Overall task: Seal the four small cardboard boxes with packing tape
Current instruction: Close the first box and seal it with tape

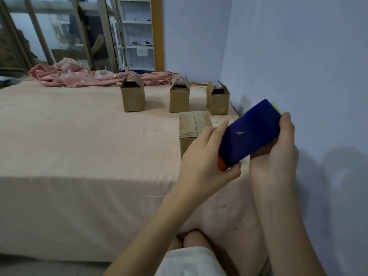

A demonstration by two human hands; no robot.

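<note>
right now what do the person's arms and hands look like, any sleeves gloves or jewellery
Both forearms are bare from where they enter the frame to the wrists, with no sleeves showing. The left hand and the right hand are ungloved, and no rings, watch or bracelets are visible on either. Fingernails look short and unpainted. The only clothing in view is a white fabric garment over the lap.
</note>
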